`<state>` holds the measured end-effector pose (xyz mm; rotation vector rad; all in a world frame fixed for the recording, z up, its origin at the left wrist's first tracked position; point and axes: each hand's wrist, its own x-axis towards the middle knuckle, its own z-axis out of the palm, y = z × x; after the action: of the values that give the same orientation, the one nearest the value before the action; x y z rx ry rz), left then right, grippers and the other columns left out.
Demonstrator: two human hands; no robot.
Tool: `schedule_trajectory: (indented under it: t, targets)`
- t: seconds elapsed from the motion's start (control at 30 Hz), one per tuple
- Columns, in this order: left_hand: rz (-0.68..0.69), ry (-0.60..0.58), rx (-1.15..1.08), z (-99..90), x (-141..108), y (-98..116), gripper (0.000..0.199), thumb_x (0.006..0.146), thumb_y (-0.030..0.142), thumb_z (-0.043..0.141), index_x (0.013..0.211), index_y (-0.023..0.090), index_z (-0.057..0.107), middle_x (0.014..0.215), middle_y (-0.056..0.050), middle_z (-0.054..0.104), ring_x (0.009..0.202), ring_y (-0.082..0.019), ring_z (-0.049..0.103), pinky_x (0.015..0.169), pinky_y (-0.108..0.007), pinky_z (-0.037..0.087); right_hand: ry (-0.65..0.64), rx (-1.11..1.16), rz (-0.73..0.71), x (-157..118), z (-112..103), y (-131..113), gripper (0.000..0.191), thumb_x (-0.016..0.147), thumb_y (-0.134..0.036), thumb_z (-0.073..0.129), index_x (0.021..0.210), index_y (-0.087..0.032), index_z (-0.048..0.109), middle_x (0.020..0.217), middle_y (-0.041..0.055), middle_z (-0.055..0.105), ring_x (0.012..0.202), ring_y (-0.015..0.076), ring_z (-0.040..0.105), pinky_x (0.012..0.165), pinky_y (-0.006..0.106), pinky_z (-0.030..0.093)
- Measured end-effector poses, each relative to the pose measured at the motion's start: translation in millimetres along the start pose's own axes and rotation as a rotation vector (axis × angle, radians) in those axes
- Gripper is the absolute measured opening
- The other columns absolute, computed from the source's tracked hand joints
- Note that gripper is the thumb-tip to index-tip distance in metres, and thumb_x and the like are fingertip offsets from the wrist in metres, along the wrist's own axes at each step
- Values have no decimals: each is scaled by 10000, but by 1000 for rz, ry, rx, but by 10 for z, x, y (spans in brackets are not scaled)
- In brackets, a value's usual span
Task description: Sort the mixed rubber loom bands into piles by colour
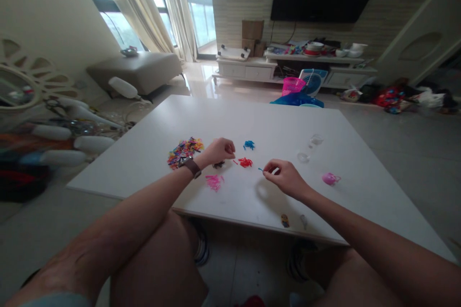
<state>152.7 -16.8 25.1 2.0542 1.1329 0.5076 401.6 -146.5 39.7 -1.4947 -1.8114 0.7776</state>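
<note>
My right hand (284,177) pinches a small blue piece (260,169) just right of the red pile (245,162). My left hand (220,150) is closed, its fingertips beside the red pile; a small red piece (235,161) is just below them, and whether the fingers hold anything is too small to tell. A blue pile (248,145) lies behind the red one. The large mixed-colour pile (185,151) is left of my left hand. Under that hand sits a dark pile (218,165), partly hidden, with a pink pile (215,182) nearer me.
On the white table (288,124), clear round items (303,157) and a pink object (330,179) are at the right. A yellow-and-blue figure (285,220) and a small clear item (303,221) lie near the front edge. A pink basket (293,86) stands beyond the table.
</note>
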Motion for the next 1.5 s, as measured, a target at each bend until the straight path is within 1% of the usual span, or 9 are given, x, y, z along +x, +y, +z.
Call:
schedule_trajectory:
  t: [0.1,0.23,0.47,0.73,0.8,0.9,1.0,1.2,1.5]
  targets:
    - [-110,209,71,-223,101,-398,161,646,208,750,781,124,725,699,-48,718,661,-156,651,596,-232,460,-4,-62,5,16,-22,56,106,786,-238,631,715,-188,692,724,27,699,664,157,634,607,257,480]
    - [-199,241,11,-327,100,-691,159,664,200,723,799,119,743,687,-48,717,632,-141,632,581,-223,456,-4,-180,-6,29,-27,96,96,796,-217,625,724,-191,684,750,29,693,683,159,629,629,262,467]
    - [-217,299,-3,-292,110,-667,179,688,204,722,840,110,739,764,-77,740,677,-153,662,597,-222,473,-39,-358,-100,10,-12,116,92,823,-204,603,751,-201,660,806,25,674,734,157,611,700,271,449]
    - [-269,337,-57,-392,60,-530,220,800,235,620,948,102,716,819,-89,746,703,-164,711,616,-214,491,-57,-403,-80,-23,-42,135,94,837,-222,603,770,-205,668,816,21,684,750,159,617,707,269,432]
    - [-180,276,-57,-383,39,-448,207,798,250,632,922,107,716,827,-89,745,700,-164,707,623,-220,493,-59,-398,-63,-27,-50,136,97,836,-219,605,771,-206,675,803,19,691,746,160,621,706,268,431]
    - [-23,82,-43,-275,7,-250,212,802,298,658,880,113,726,784,-84,737,668,-161,684,604,-227,483,-64,-384,-41,-26,-54,133,102,833,-221,607,767,-209,684,791,15,696,738,160,624,702,267,430]
    - [103,-88,-28,-68,-38,-2,249,807,351,683,893,127,749,725,-65,726,643,-146,647,586,-220,464,-69,-363,-37,-22,-44,127,101,828,-219,608,769,-214,690,791,13,697,739,159,622,688,260,428]
    - [296,-329,-63,356,-161,366,283,827,349,700,1004,137,757,832,-70,748,711,-135,650,658,-218,473,-69,-385,-61,-25,12,94,95,838,-221,606,792,-215,688,800,10,688,749,160,614,699,269,423]
    - [334,-344,-24,443,-237,502,156,848,247,672,923,135,749,746,-41,713,666,-117,617,637,-207,446,-107,-354,-111,-55,31,98,98,847,-232,606,771,-214,663,789,9,676,748,163,606,705,273,428]
